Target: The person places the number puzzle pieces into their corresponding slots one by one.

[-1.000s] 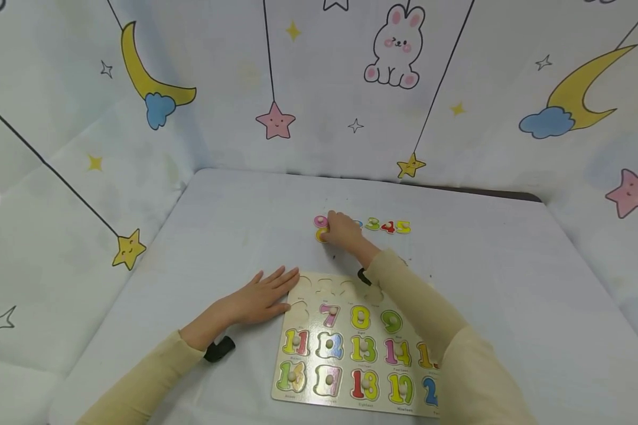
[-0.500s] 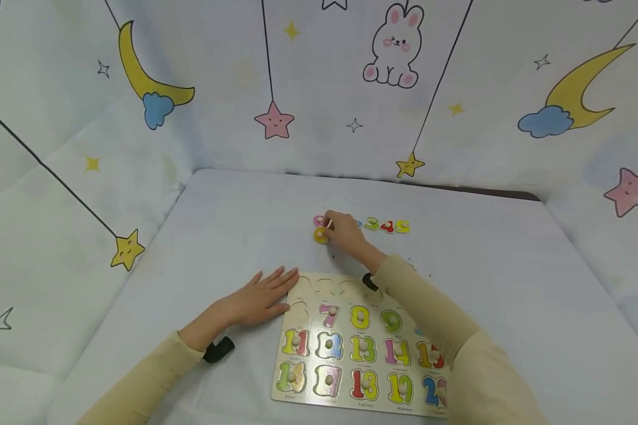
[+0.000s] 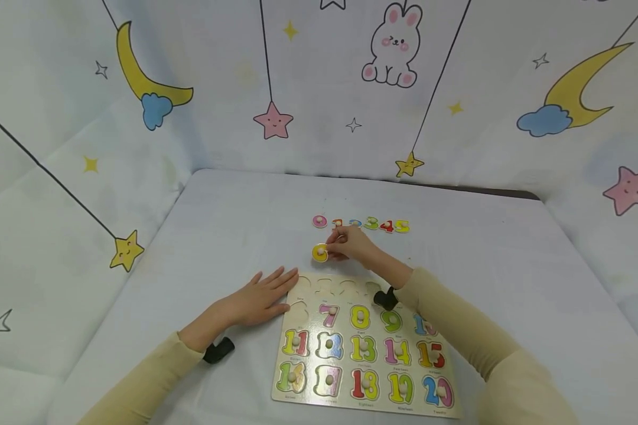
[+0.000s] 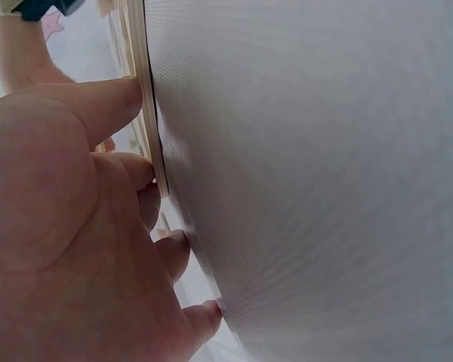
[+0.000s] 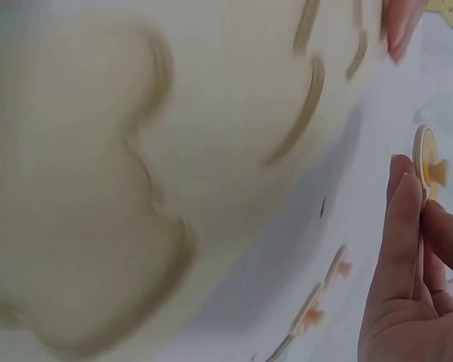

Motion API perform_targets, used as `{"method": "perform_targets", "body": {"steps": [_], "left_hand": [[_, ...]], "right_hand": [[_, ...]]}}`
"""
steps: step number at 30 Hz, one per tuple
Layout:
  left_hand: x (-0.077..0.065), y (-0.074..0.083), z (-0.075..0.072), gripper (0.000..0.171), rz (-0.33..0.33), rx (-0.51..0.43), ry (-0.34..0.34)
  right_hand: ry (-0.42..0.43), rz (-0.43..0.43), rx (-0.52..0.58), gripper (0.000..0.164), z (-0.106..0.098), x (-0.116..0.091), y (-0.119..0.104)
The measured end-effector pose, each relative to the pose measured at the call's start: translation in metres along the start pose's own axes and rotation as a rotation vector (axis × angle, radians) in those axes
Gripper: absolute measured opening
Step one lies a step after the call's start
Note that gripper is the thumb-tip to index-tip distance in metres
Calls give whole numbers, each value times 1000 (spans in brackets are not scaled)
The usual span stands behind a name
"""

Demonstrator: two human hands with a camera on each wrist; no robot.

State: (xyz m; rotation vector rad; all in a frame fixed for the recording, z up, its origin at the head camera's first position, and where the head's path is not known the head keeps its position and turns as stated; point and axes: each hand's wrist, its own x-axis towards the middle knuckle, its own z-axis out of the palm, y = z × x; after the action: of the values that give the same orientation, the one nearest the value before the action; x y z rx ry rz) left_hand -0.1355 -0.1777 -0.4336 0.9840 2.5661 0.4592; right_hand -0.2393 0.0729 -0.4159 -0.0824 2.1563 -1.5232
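My right hand (image 3: 355, 245) pinches a yellow number piece (image 3: 319, 253) with a small knob, just beyond the number puzzle board (image 3: 344, 327). In the right wrist view, the thumb and fingers grip the edge of this piece (image 5: 423, 154), its knob facing outward; its numeral looks like a 6. My left hand (image 3: 257, 300) lies with fingers spread at the board's upper left corner. The left wrist view has its thumb against the board's edge (image 4: 140, 68). Cut-out recesses show along the board's top row and left of the 7; number pieces fill the other visible places.
Farther back lies a row of loose number pieces: a pink 0 (image 3: 319, 221), a green 3 (image 3: 371, 223), a red 4 (image 3: 387, 226), a yellow 5 (image 3: 402, 226) and others. The white table (image 3: 234, 224) meets a printed cloth backdrop (image 3: 324, 71).
My right hand has drawn the yellow piece away from the row, toward the board. The 1 and 2 in the row have come into view. My left hand has stayed put.
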Motion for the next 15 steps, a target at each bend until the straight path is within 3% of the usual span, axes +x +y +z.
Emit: {"method": "perform_targets", "body": {"steps": [3,7,15], "left_hand": [[0,0,0,64,2,3,-2],[-1,1,-1,64,1,3,0],[-1,2,-2,64,-6,3,0]], "right_hand": [[-58,28,34,10,6,-13,2],[-118,30,-21,9,19,-29,4],[-206,-72,-183,8,45,-49,10]]}}
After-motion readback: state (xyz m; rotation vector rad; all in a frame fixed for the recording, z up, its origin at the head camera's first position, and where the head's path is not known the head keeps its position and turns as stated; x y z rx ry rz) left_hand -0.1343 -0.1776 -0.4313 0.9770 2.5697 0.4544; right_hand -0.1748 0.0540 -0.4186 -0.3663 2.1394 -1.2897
